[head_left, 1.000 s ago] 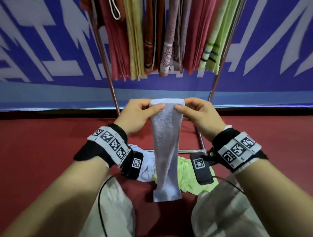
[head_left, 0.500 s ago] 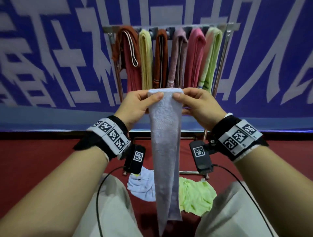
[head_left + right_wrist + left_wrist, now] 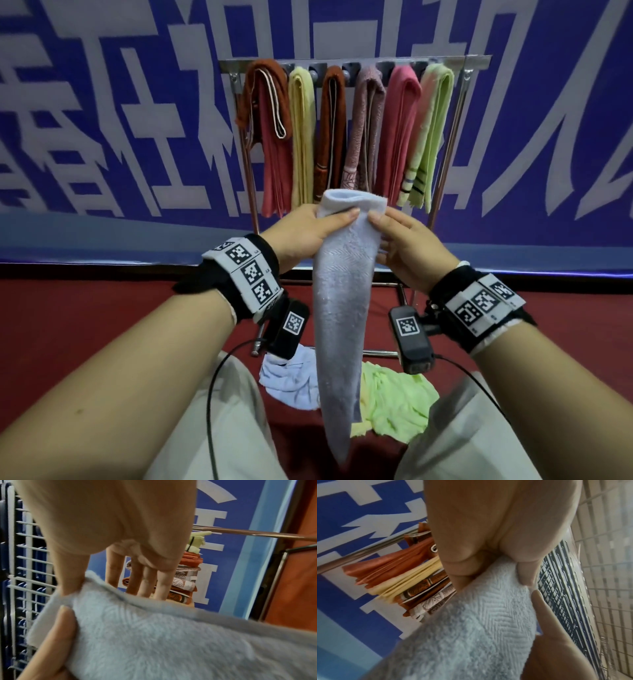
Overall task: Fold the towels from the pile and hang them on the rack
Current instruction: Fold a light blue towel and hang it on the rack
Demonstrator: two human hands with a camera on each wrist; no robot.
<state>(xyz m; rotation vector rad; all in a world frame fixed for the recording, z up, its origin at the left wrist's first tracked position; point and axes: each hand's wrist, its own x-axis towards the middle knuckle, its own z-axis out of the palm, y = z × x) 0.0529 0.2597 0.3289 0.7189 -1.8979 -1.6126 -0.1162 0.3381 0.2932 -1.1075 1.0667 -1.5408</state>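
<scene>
Backdrop of blue banner (image 3: 137, 144) with white characters, above red floor (image 3: 85, 325).

Head view: metal rack (image 3: 356, 61) against banner, loaded with hung towels (image 3: 400, 130) side by side. Held in air before rack: grey towel (image 3: 342, 301), folded into narrow strip, lower end hanging between legs. Folded top pinched by left hand (image 3: 301, 236), thumb across front, fingers behind. Right edge pinched by right hand (image 3: 407, 246), thumb just beside left thumb. On floor below: pile (image 3: 394, 394) of pale and green cloths.

Left wrist view: curled fingers and thumb clamped on grey towel; right thumb against its edge.

Right wrist view: thumb pressed onto grey towel hem, four fingers extended behind; left thumb on front face.
</scene>
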